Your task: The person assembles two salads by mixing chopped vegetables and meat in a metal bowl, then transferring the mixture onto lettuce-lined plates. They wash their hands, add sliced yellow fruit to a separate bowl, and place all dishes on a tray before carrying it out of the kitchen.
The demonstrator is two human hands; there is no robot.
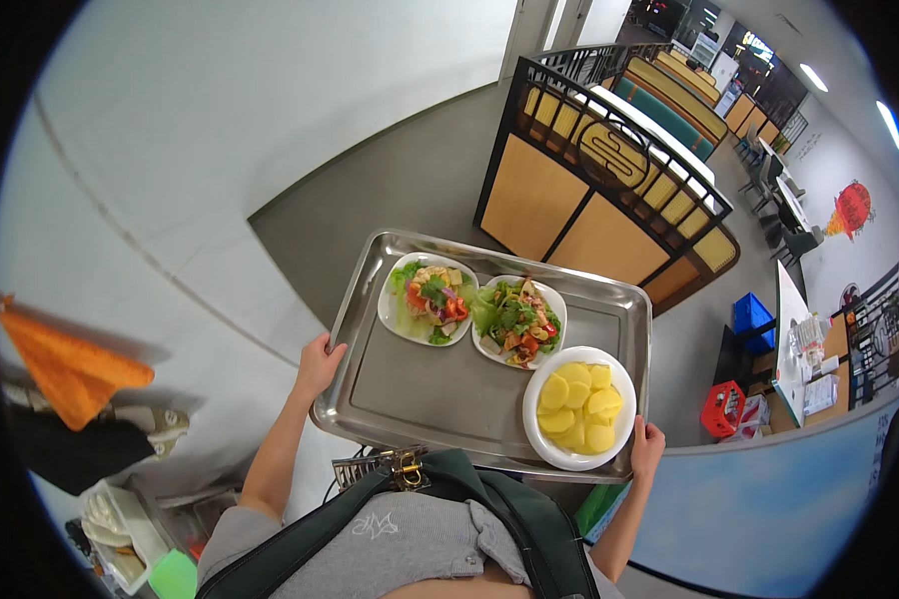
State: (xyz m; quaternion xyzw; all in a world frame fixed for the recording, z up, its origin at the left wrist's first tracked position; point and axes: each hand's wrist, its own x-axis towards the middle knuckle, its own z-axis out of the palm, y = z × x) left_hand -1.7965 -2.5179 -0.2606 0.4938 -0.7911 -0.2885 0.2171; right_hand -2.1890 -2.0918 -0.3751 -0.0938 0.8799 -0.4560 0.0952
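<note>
A large rectangular metal tray (420,394) is held level in front of my body. My left hand (320,365) grips its left rim with the thumb on top, and my right hand (647,446) grips the lower right corner. On the tray, two white dishes of salad sit side by side along the far edge: the left salad (432,299) and the right salad (519,317) both show lettuce, red pieces and green herbs. At the near right stands a round white plate (624,379) of sliced yellow potato (579,404), close to my right hand. My fingers under the rim are hidden.
A wood-panelled booth partition (569,200) with black railing stands just beyond the tray. Left is a white wall (270,90), with an orange cloth (70,364) hanging nearer. At right are a red crate (721,407), a blue crate (754,321) and a white-topped table (791,329).
</note>
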